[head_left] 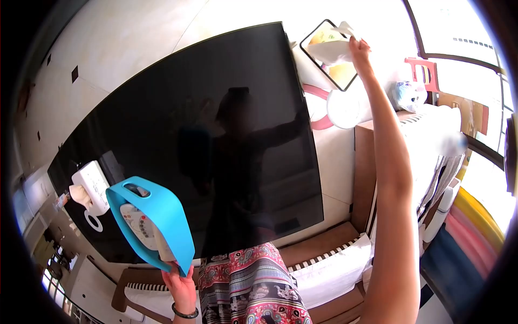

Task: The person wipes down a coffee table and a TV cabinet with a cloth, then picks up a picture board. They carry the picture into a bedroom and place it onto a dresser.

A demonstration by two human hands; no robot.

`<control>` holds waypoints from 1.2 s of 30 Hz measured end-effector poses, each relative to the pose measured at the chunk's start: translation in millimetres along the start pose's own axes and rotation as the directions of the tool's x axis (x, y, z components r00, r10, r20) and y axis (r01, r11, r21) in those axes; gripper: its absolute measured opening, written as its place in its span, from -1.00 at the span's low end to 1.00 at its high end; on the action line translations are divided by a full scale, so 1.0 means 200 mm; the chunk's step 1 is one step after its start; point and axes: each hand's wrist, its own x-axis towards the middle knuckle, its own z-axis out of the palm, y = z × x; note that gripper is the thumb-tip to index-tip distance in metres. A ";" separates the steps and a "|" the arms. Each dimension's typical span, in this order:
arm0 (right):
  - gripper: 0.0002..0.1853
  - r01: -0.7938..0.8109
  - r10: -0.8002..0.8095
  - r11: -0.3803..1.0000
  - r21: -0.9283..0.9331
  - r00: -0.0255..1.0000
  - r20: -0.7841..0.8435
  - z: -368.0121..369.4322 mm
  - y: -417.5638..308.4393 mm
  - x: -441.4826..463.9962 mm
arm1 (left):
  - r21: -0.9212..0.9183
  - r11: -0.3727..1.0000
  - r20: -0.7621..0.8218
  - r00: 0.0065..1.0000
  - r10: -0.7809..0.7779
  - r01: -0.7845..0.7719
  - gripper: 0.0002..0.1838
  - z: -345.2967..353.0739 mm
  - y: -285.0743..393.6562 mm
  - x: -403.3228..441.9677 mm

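Observation:
My left hand (181, 289), a dark bangle on its wrist, grips the lower end of a blue storage basket (175, 210) with a handle slot. The basket is tilted over the near left part of a glossy black table (253, 135). Inside it lies a white remote control (138, 224) with red and dark buttons. My right hand (360, 49) is stretched far out past the table's right edge, its fingers closed on a crumpled white tissue or cloth (330, 51). Below that hand is a black-rimmed rectangular bin (345, 86) with yellowish contents, partly covered by the white piece.
A white tissue box (93, 186) and a white ring (93, 220) sit at the table's left end. Right of the table are a pink ring-shaped object (318, 123), a white round object (343, 109), a red stool (430, 74) and a wooden sofa with white cushions (332, 270).

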 end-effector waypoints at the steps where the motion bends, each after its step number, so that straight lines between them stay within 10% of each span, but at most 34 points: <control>1: -0.61 0.007 -0.009 0.999 -0.053 0.999 -0.036 -0.05 -0.20 -0.10 | 0.003 1.000 0.016 1.000 -0.004 0.004 -0.72 -0.02 0.00 -0.01; 3: -0.58 0.191 -0.177 0.974 0.122 0.977 -0.116 -0.10 -0.47 -0.33 | 0.000 1.000 0.049 0.999 0.002 -0.002 -0.80 0.00 0.01 -0.01; 7: -0.67 0.455 -0.473 0.879 -0.140 0.869 -0.146 -0.10 -0.73 -1.00 | 0.022 0.999 0.064 0.998 0.028 -0.029 -0.82 -0.02 0.02 -0.02; 9: -0.22 0.259 -0.226 0.958 -0.123 0.947 0.229 -0.02 -0.68 -1.37 | -0.004 0.999 0.099 0.994 0.038 -0.038 -0.83 -0.04 0.01 -0.01; 11: -0.18 0.264 -0.116 0.921 -0.287 0.888 0.444 0.09 -0.52 -1.64 | -0.012 0.999 0.106 0.994 0.035 -0.034 -0.82 -0.06 0.01 -0.01; 13: -0.19 0.054 -0.040 0.996 -0.065 0.978 0.203 0.18 -0.43 -1.76 | -0.016 1.000 0.110 0.994 0.027 -0.025 -0.81 -0.09 0.01 0.00; 25: -0.32 0.248 -0.435 0.736 -0.629 0.886 -0.159 1.17 -0.67 -0.57 | -0.095 0.995 0.058 0.998 -0.023 0.029 -0.69 -0.30 -0.04 0.03; 32: -0.34 0.749 -0.693 0.642 -0.163 0.658 0.294 2.11 -1.69 -1.63 | -0.136 0.989 -0.062 0.997 0.042 -0.050 -0.68 -0.31 -0.02 0.04; 36: -0.33 0.872 -0.761 0.476 -0.117 0.475 0.442 1.93 -1.59 -1.47 | -0.092 0.991 -0.093 0.992 0.088 -0.097 -0.63 -0.30 0.00 0.07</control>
